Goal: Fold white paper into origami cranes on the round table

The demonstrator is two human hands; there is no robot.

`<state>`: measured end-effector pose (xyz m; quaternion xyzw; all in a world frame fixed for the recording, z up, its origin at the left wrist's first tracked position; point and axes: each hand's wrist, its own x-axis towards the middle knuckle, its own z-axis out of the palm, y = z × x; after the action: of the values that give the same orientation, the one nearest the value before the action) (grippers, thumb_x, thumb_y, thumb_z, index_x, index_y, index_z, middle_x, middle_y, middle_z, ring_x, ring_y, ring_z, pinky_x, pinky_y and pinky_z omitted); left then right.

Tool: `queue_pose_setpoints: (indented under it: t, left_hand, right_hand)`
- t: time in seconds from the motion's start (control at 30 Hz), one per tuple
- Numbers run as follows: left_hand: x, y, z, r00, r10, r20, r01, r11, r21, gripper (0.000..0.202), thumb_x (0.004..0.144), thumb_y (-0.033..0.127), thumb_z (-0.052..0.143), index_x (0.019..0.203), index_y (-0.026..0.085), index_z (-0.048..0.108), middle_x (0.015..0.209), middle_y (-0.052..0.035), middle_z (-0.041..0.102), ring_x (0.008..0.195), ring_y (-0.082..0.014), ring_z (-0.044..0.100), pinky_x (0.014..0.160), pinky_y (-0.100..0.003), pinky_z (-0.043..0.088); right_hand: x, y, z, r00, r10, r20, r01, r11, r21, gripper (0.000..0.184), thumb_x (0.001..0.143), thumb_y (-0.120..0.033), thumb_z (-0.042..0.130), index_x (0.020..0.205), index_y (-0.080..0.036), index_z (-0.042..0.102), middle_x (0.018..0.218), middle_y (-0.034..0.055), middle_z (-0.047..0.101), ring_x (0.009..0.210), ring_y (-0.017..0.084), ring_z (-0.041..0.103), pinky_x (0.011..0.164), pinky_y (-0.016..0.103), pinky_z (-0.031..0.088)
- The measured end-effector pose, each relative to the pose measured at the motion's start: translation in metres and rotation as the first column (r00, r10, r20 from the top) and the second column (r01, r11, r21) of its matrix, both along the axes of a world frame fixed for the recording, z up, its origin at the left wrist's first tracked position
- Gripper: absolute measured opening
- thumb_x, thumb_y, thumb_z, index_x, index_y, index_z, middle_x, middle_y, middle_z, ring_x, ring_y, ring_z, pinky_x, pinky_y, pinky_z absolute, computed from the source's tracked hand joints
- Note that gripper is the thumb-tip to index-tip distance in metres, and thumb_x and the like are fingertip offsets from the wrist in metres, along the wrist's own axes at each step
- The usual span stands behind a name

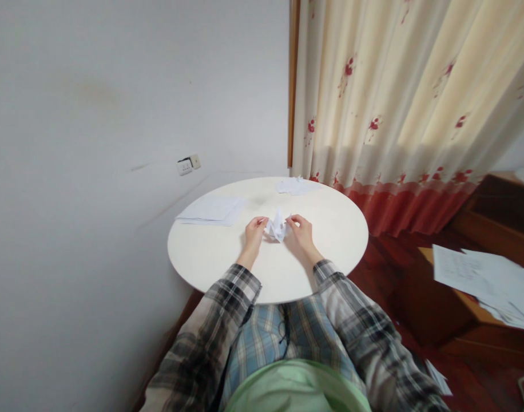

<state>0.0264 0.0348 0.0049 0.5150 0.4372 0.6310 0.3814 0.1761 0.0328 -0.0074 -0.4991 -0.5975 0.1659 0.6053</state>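
A small folded white paper figure (277, 228), with a point sticking up in its middle, is between my two hands just over the round white table (227, 263). My left hand (255, 228) pinches its left end between thumb and fingers. On the other side, my right hand (301, 229) pinches its right end in the same way. The fine folds are too small to make out, and the fingertips partly cover both ends of the paper.
A stack of white paper sheets (213, 210) lies at the table's left. Torn or crumpled paper (297, 185) sits at the far edge. Beyond are a wall socket (185, 166) and a flowered curtain (373, 103). Loose printed sheets (480, 274) cover a wooden cabinet at right.
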Motion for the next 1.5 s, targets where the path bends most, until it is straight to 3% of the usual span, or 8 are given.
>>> queue_pose_setpoints:
  t: [0.23,0.43,0.57,0.73,0.87,1.0,1.23,1.5]
  left_hand:
    - [0.000,0.001,0.000,1.000,0.006,0.009,-0.006,1.000,0.003,0.022,0.064,0.034,0.058,0.074,0.015,0.062,0.075,-0.0039,0.062,0.070,-0.0146,0.054,0.060,-0.024,0.039]
    - [0.000,-0.001,0.001,1.000,-0.003,0.001,0.003,1.000,0.020,0.021,0.063,0.033,0.058,0.074,0.015,0.061,0.073,-0.0030,0.061,0.067,-0.0138,0.053,0.060,-0.025,0.039]
    - [0.000,-0.001,0.000,1.000,-0.003,-0.008,0.003,1.000,0.003,0.021,0.062,0.033,0.059,0.073,0.015,0.062,0.074,-0.0036,0.063,0.070,-0.0148,0.054,0.062,-0.025,0.040]
    - [-0.001,0.001,-0.002,1.000,-0.010,-0.012,0.011,1.000,0.020,0.022,0.063,0.033,0.058,0.075,0.015,0.062,0.077,-0.0048,0.064,0.073,-0.0156,0.056,0.066,-0.026,0.041]
    - [0.001,0.002,-0.003,0.999,-0.043,0.021,0.043,0.999,0.012,0.025,0.064,0.034,0.061,0.080,0.015,0.062,0.084,-0.0066,0.065,0.077,-0.0159,0.057,0.069,-0.027,0.043]
    - [0.004,0.001,-0.003,0.992,-0.102,0.072,0.103,0.995,-0.005,0.035,0.060,0.033,0.066,0.089,0.014,0.061,0.089,-0.0078,0.065,0.080,-0.0159,0.058,0.072,-0.028,0.043]
    - [0.005,-0.001,-0.007,0.967,-0.254,0.037,0.256,0.965,-0.057,0.029,0.057,0.034,0.069,0.075,0.013,0.062,0.076,-0.0045,0.064,0.070,-0.0152,0.057,0.071,-0.029,0.042]
    - [0.006,-0.001,-0.007,0.946,-0.297,0.128,0.309,0.948,-0.081,0.030,0.057,0.034,0.069,0.077,0.015,0.059,0.080,-0.0024,0.063,0.073,-0.0143,0.058,0.073,-0.028,0.043]
  right_hand:
    - [-0.002,-0.006,0.005,0.999,0.023,-0.026,-0.023,1.000,-0.018,0.031,0.080,-0.037,0.041,0.067,-0.018,0.062,0.070,0.0021,0.064,0.071,0.015,0.056,0.070,0.026,0.039]
    - [-0.001,-0.004,0.003,1.000,-0.021,-0.012,0.021,1.000,0.021,0.025,0.078,-0.036,0.045,0.080,-0.019,0.065,0.083,0.0032,0.067,0.080,0.017,0.056,0.076,0.028,0.039]
    - [-0.001,-0.003,0.002,0.999,-0.031,-0.012,0.031,1.000,0.003,0.024,0.076,-0.035,0.049,0.077,-0.019,0.066,0.084,0.0050,0.067,0.082,0.018,0.056,0.079,0.030,0.039]
    - [-0.004,-0.003,0.001,0.998,0.059,-0.001,-0.059,0.997,-0.043,0.020,0.073,-0.032,0.051,0.081,-0.019,0.063,0.079,0.0026,0.066,0.073,0.016,0.057,0.072,0.029,0.042]
    - [-0.007,-0.001,-0.004,0.998,0.061,0.024,-0.058,0.993,-0.099,0.018,0.068,-0.029,0.054,0.081,-0.019,0.061,0.075,0.0012,0.064,0.067,0.014,0.055,0.065,0.027,0.042]
    - [-0.005,0.001,-0.005,0.997,0.043,-0.060,-0.049,0.994,-0.097,0.016,0.067,-0.029,0.054,0.077,-0.017,0.060,0.072,0.0014,0.063,0.064,0.014,0.054,0.061,0.025,0.041]
    - [-0.003,0.000,0.006,0.972,0.071,-0.225,-0.074,0.997,-0.009,0.019,0.066,-0.033,0.056,0.072,-0.016,0.059,0.073,0.0026,0.063,0.066,0.014,0.056,0.061,0.025,0.042]
    - [-0.005,-0.004,0.008,0.957,0.117,-0.266,-0.127,0.992,-0.020,0.021,0.066,-0.036,0.057,0.074,-0.016,0.060,0.078,0.0030,0.065,0.072,0.015,0.058,0.067,0.026,0.044]
